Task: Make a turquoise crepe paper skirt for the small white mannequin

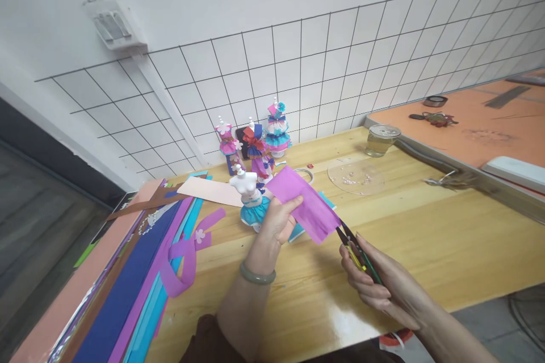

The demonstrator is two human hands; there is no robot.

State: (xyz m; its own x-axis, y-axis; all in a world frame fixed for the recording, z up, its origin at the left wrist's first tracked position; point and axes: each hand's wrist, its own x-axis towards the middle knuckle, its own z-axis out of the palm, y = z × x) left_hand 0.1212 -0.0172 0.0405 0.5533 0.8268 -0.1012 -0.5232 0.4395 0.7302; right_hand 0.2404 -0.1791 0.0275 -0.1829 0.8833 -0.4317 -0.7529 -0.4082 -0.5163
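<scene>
My left hand (281, 220) grips a piece of purple crepe paper (304, 204) by its lower left edge, thumb on top. Scissors (355, 249) with green and yellow handles are in my right hand (378, 283), their dark blades at the paper's right corner. Just behind my left wrist stands a small white dress-form mannequin (244, 186) in a turquoise skirt (254, 211). Part of a turquoise piece (298, 232) shows beneath the purple paper. How far the blades have cut into the paper I cannot tell.
Long coloured paper strips (123, 278) lie along the left side, with a curled purple strip (181, 272) beside them. Several dressed figures (254, 150) stand by the wall grid. A clear plate of beads (355, 176) and a lidded jar (382, 140) sit at back right.
</scene>
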